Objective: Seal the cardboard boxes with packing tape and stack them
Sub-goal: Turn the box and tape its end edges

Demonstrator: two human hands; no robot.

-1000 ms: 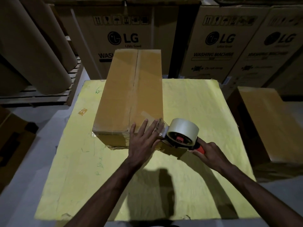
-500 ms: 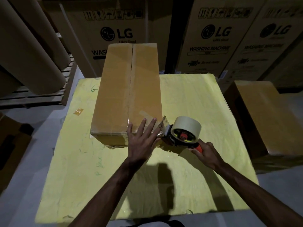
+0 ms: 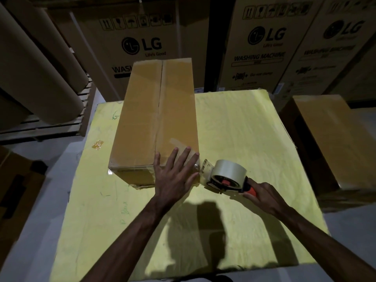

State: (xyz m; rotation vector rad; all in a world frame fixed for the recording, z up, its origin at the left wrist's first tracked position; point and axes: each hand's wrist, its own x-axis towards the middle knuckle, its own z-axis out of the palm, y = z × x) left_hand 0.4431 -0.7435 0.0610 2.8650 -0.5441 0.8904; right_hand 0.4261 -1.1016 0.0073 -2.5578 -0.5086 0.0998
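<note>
From the head view, a long cardboard box [image 3: 156,119] lies on the yellow-covered desk [image 3: 234,129]. It runs away from the person, and its far end reaches past the desk's far edge. Its top flaps meet in a seam down the middle. A pale strip of clear tape crosses the top near the right corner closest to the person.

The left hand [image 3: 175,176] lies flat on that corner with its fingers straight and spread on the top. The palm sits over the near edge, pressing down and gripping nothing.

The right hand [image 3: 264,197] is curled round the orange handle of a tape dispenser [image 3: 228,173]. The dispenser sits low over the desk just right of the box's near corner, and its front plate points at the corner. Whether the tape joins the box there is unclear.

A small crumpled scrap of tape [image 3: 97,144] lies near the desk's left edge. A second box [image 3: 329,139] stands beside the desk on the right, apart from it.

Behind the desk stand tall printed cartons [image 3: 266,43] marked LG and "WASHING MACHINE". On the left, large brown paper rolls [image 3: 36,68] lean over a wooden pallet [image 3: 40,127]. Flattened cardboard [image 3: 16,190] lies on the grey floor at the lower left. The arms cast dark shadows on the desk.
</note>
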